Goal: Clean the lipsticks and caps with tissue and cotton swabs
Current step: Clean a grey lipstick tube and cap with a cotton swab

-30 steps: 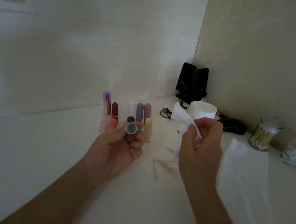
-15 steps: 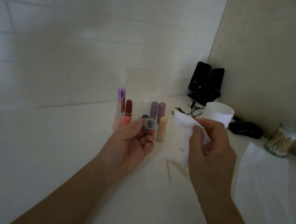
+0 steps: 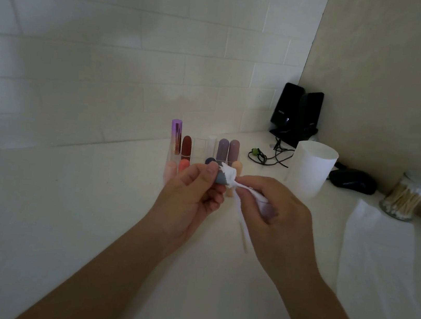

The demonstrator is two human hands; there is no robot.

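Tissue (image 3: 229, 173) now pushed into cap (image 3: 220, 180), half-hiding front lipsticks (image 3: 237, 166); swab jar (image 3: 405, 198) right.

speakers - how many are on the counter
2. One speaker stands in the far corner, the other speaker right beside it, both behind the tissue roll. None seems hidden.

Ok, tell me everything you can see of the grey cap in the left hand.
The grey cap is a small, short tube, matte and plastic-looking, grey-blue in this dim light. The left hand pinches it between thumb and fingers, above the counter just in front of the lipstick rack. It lies tilted, its mouth toward the right hand, which pushes a twisted end of white tissue into it. The tissue fills the opening, so the inside is hidden.
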